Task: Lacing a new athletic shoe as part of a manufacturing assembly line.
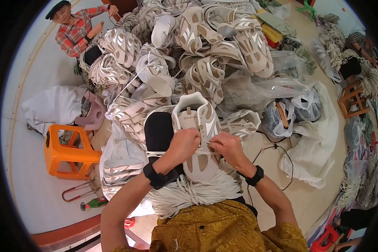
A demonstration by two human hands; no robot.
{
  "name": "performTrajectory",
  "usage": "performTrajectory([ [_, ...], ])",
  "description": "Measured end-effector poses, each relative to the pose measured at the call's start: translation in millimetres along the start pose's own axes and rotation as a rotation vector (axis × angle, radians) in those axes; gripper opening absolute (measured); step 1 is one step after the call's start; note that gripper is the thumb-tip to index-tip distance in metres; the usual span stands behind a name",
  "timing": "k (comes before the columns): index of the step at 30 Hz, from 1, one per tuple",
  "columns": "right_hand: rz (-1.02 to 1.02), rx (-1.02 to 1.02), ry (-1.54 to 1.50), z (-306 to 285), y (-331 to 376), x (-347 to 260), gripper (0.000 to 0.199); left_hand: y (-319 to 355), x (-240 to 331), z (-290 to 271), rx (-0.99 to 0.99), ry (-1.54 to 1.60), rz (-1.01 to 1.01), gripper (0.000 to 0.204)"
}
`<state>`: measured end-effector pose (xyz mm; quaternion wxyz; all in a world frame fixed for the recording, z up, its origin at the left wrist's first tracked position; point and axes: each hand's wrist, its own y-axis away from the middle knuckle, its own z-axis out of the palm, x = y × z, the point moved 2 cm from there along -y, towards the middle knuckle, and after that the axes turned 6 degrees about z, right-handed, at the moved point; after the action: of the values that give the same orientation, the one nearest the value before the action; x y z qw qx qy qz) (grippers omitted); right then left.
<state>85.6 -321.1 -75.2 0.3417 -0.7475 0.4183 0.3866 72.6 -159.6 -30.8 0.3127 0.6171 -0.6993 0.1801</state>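
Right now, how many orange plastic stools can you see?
1. The orange plastic stool stands on the floor to the person's left, beside the pile of shoes. Others may be hidden behind it.

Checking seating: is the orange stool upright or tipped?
Upright: the orange stool stands on its legs, its flat seat facing up, on the floor.

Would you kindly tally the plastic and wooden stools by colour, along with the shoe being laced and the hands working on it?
Orange stool: 1
Pink stool: 1
Green stool: 1
Wooden stool: 1
Beige shoe being laced: 1
Hands on it, left hand and right hand: 2
Total: 7
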Motion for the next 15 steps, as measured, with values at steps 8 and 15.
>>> performTrajectory([
  [8,-0.238,0.068,0.228,1.0,-4.5,-8.8,0.008,-2.3,-1.3,7.6,0.015,-0.021,-0.023,0.017],
  [15,-0.429,-0.003,0.532,4.3,-10.1,-22.3,0.009,-1.5,-1.0,8.4,0.018,0.002,-0.010,0.017],
])
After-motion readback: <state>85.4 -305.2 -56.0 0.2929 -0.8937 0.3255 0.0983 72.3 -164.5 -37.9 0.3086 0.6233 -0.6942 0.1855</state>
